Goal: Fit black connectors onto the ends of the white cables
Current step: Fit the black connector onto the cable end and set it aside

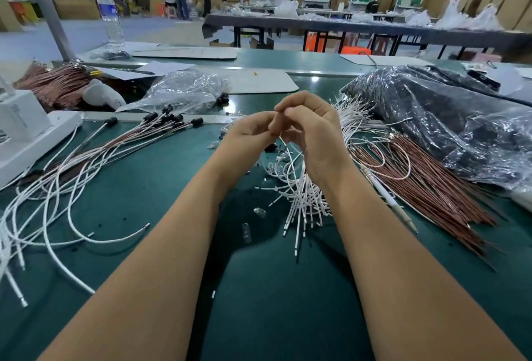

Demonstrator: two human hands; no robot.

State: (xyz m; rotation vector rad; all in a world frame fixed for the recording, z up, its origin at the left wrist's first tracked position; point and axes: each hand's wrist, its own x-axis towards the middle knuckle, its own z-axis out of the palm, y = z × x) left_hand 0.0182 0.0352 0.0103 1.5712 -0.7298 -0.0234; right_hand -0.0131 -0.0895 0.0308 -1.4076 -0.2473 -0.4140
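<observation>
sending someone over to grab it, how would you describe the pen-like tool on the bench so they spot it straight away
Start at the big dark plastic bag on the right of the green bench. In front of it lie reddish-brown wires; the pen-like tool lies along their near edge, beside the right forearm. It is the only rigid, straight white stick there.

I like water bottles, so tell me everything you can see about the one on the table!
The water bottle is clear plastic with a blue label around its upper part. It stands upright at the far left of the green table, beside a slanting grey post. Crinkled clear plastic lies at its base. Nobody touches it. Its cap is too blurred to tell.
</observation>
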